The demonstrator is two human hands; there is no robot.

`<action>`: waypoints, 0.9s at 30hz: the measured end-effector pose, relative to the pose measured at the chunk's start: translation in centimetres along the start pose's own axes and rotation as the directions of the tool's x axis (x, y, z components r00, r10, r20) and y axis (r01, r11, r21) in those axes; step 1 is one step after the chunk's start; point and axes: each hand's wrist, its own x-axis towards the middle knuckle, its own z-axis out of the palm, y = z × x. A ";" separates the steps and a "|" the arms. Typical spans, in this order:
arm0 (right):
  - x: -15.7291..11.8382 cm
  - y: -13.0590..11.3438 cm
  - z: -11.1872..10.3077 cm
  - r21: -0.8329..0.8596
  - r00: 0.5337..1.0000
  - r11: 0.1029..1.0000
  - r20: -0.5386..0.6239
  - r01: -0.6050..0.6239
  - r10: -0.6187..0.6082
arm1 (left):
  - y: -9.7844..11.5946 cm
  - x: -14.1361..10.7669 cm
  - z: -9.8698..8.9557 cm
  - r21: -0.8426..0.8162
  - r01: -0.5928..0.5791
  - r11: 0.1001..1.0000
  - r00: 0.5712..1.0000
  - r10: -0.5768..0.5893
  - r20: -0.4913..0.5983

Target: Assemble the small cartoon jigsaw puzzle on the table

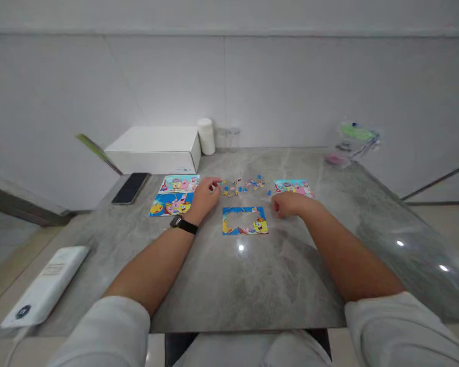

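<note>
Blue and yellow, the puzzle border (246, 231) lies flat on the grey table (245, 290) between the two hands, its middle open to the tabletop. From my remote seat I see the left hand (206, 196) at the left end of the loose pieces (230, 192), which lie just beyond the border; thumb and forefinger curve toward each other, and I cannot tell whether they pinch anything. I see the right hand (286, 205) just right of the border, fingers curled inward; whether they grip something, I cannot tell. Just beyond it lies a picture card (294, 186).
</note>
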 end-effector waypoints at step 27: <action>1.4 0.7 0.7 0.058 0.999 0.998 -0.049 0.027 -0.024 | 0.1 -0.7 1.3 0.204 -0.188 0.961 0.953 0.127 0.276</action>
